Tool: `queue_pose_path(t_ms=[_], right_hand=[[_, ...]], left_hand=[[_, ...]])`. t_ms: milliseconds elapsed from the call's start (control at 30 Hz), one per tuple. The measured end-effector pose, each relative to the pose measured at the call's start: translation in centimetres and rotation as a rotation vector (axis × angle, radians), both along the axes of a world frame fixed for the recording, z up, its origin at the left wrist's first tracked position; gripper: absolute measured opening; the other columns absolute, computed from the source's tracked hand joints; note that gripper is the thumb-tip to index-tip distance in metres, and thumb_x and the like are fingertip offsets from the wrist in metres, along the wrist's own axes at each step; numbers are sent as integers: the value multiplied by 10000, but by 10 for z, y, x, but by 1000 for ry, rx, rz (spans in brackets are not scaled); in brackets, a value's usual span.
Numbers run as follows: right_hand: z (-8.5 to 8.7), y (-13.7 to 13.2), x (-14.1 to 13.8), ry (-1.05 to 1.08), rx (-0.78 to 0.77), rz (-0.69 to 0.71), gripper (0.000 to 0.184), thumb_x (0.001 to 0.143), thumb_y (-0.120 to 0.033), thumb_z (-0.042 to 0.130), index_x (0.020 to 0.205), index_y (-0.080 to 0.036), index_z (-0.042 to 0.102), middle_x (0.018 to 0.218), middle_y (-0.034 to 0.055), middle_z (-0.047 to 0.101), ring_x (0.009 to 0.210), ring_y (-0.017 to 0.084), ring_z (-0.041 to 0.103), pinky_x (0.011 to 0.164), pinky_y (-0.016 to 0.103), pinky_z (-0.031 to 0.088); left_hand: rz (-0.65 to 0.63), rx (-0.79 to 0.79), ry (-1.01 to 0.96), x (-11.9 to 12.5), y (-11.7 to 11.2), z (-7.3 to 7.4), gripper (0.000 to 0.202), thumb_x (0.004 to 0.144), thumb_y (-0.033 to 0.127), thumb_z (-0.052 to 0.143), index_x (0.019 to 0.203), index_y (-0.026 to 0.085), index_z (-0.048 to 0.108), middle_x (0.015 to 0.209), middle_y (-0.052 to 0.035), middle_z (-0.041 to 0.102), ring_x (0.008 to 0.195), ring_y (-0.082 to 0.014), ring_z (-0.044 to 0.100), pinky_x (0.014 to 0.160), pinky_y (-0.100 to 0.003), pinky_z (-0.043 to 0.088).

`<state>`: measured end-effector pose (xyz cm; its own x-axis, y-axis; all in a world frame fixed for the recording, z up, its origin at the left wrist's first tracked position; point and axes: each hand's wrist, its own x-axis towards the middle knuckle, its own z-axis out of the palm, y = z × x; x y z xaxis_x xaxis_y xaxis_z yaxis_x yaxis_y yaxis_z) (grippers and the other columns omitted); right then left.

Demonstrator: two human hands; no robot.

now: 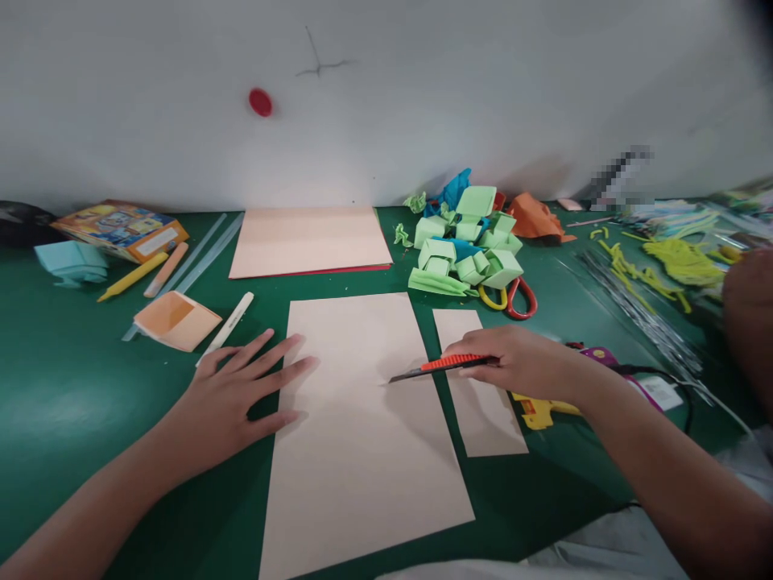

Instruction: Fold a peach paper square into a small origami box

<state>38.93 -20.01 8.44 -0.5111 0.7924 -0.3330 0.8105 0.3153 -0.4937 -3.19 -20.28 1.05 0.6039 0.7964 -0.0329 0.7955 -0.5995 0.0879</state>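
A large pale peach sheet of paper lies flat on the green table in front of me. My left hand is spread open, its fingertips resting on the sheet's left edge. In my right hand is a red and black utility knife, its blade pointing left over the sheet; whether the tip touches the paper I cannot tell. Beneath the right hand lies a narrower strip of the same paper, apart from the sheet. A white pen-like stick and a folded peach paper box are beside my left hand.
Stacked peach sheets lie by the wall. Light green folded paper pieces and red-yellow scissor handles sit at back right. A yellow glue gun lies behind my right wrist. Wire-like stems and another person's arm are further right.
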Motion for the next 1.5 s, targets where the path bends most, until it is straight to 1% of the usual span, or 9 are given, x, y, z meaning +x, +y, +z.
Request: queue_pose_path(t_ms=[233,367,500,633,800,1033,1133,1333,1500], right_hand=[[-4,1,5,36,16,-8,336,973,-469,547,1225,-347,733,1235,16,729,1062,270,671,878,364,519],[-8,1,12,67,12,-18,354,977,-502,557,1232,-322,724,1217,27,729,1058,261,669,871,357,519],[-10,-1,14,92,43,-44,358,987,-518,553,1217,-299,718,1217,33,724,1061,254,665,879,350,512],[-12,0,9,73,54,-10,350,990,-481,547,1257,-315,702,1203,26,729,1043,251,670,855,351,519],[-14,1,4,55,95,23,348,995,-442,527,1262,-304,703,1195,41,731,1024,254,677,850,362,520],[-19,-3,7,36,99,-1,362,1015,-440,501,1303,-305,675,1201,55,720,1022,261,669,812,371,532],[-21,-5,6,57,121,-5,356,1013,-414,513,1310,-297,671,1204,60,717,1031,260,667,827,371,535],[-23,-7,-5,79,141,52,333,1017,-376,518,1297,-291,677,1132,48,731,959,238,680,815,351,526],[-27,-7,-18,82,148,75,340,1021,-346,513,1320,-317,671,1165,38,733,998,237,683,848,349,527]], left_hand=[[-14,8,15,-1,2,-2,624,994,644,475,1571,531,268,1681,67,284,1535,-369,273,1180,-583,188],[-4,0,19,-2,2,-4,639,981,644,491,1569,533,268,1679,65,296,1535,-375,272,1185,-593,177],[0,-4,44,0,1,-2,631,986,601,495,1569,536,265,1685,64,276,1536,-389,265,1158,-611,214],[-3,-11,56,2,0,2,630,991,582,487,1573,536,251,1688,63,264,1538,-390,259,1142,-620,238],[-7,-8,41,4,0,5,635,977,610,499,1567,529,281,1682,70,286,1528,-400,279,1164,-610,231],[-11,-6,47,3,0,3,629,991,604,481,1570,548,243,1688,78,260,1535,-396,262,1156,-624,215],[-10,-8,51,3,0,2,640,987,608,485,1574,543,238,1689,68,262,1535,-400,259,1154,-631,210],[-10,-5,46,1,1,-1,637,980,606,494,1567,548,254,1688,79,267,1533,-407,257,1154,-638,205],[-9,5,33,1,0,-2,647,977,614,493,1571,546,245,1687,81,272,1534,-398,256,1164,-630,191]])
